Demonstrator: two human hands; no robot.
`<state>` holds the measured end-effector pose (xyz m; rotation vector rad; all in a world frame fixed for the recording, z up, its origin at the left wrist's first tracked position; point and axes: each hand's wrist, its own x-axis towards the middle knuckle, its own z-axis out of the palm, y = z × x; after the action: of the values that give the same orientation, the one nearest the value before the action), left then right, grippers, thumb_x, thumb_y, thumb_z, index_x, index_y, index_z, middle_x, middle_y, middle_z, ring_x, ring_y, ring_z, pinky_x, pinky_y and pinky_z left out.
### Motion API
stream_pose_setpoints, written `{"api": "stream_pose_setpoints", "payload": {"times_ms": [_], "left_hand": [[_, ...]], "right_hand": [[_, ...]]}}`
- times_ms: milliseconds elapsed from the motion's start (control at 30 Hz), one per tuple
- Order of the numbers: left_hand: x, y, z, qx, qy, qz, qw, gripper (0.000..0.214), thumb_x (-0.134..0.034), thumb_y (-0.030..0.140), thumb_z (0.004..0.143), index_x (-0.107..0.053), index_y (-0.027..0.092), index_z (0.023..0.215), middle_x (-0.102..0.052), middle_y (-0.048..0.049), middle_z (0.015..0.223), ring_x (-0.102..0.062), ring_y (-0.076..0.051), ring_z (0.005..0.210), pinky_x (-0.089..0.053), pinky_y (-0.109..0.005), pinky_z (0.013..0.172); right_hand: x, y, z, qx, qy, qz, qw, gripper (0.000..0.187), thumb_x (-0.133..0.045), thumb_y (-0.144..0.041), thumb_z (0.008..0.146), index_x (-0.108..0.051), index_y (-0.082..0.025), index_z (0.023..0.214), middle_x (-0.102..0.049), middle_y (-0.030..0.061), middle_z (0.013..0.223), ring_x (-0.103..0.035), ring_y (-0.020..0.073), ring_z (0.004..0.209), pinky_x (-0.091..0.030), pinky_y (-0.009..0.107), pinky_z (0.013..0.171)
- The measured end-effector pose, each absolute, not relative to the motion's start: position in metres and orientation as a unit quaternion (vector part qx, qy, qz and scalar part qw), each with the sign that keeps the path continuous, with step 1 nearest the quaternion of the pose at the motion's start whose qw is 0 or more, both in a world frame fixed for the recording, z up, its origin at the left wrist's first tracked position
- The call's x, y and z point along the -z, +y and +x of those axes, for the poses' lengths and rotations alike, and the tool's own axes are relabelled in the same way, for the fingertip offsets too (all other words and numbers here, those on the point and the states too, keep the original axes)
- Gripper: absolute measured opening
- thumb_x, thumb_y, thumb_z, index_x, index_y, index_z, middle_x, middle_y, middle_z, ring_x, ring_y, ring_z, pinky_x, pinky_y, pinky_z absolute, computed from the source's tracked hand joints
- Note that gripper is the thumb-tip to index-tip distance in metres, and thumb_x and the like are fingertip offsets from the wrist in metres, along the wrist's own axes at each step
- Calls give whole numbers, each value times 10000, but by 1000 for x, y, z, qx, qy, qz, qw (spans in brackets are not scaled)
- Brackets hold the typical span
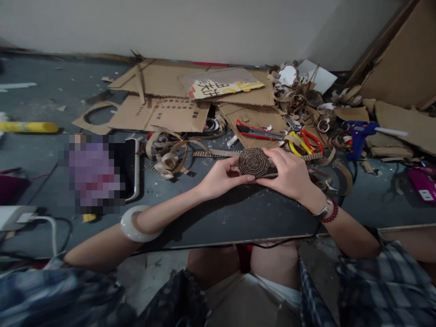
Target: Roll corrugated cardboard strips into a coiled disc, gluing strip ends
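Note:
A round disc of tightly coiled corrugated cardboard strip (253,162) is held between both hands just above the dark board (238,218). My left hand (220,178) grips its left edge with thumb and fingers closed. My right hand (289,175) wraps over its right side, fingers pressed along the rim. A loose strip of corrugated cardboard (213,154) trails off to the left from the coil. The left forearm wears a white bangle; the right wrist has a watch and a red bead bracelet.
Behind the hands lie a red utility knife (260,132), yellow and red scissors (304,141), a blue glue gun (359,133), curled cardboard scraps (168,159), flattened cartons (163,97), a phone or tablet (131,168) at left, and a yellow tube (29,127).

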<state>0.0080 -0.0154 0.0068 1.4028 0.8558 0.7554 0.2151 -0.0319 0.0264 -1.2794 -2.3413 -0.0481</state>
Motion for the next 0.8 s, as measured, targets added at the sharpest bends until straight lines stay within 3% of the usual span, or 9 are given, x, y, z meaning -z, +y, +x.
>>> {"api": "stream_pose_setpoints", "payload": {"times_ms": [233,400,500,633,800], "left_hand": [[-12,-11,0,-285,359,598,657,373,-787,273,675,-616,87,950,-719,-51,805,-682,-141,682,-568,-265,713],[-19,-11,-3,-192,319,596,712,267,-769,200,686,-622,101,886,-721,-32,756,-687,-131,651,-570,-236,664],[-18,-11,-4,-178,311,597,718,276,-769,203,686,-627,101,900,-721,-35,760,-689,-134,657,-569,-239,671],[-13,-8,-4,-254,333,584,695,466,-791,267,672,-596,93,1058,-727,-72,873,-697,-147,740,-566,-271,755],[-8,-10,3,-297,346,599,659,580,-817,323,632,-583,77,1103,-707,-128,1024,-695,-191,835,-560,-318,810]], "right_hand": [[-37,-27,227,-26,-891,-416,180,726,-651,-461,790,-423,-82,1366,-553,162,1305,-564,304,1150,-471,434,970],[-47,-27,235,-127,-908,-373,141,752,-688,-450,761,-408,-144,1388,-513,113,1363,-524,252,1219,-454,381,1013],[-47,-27,235,-140,-907,-367,149,713,-696,-484,745,-467,-158,1336,-574,103,1298,-561,252,1168,-471,384,975],[-42,-27,229,-48,-882,-416,218,649,-701,-600,675,-609,-126,1108,-680,118,1046,-636,275,946,-502,409,849],[-32,-33,217,49,-851,-460,248,561,-619,-615,743,-629,-113,995,-676,138,917,-631,285,872,-492,399,778]]}}
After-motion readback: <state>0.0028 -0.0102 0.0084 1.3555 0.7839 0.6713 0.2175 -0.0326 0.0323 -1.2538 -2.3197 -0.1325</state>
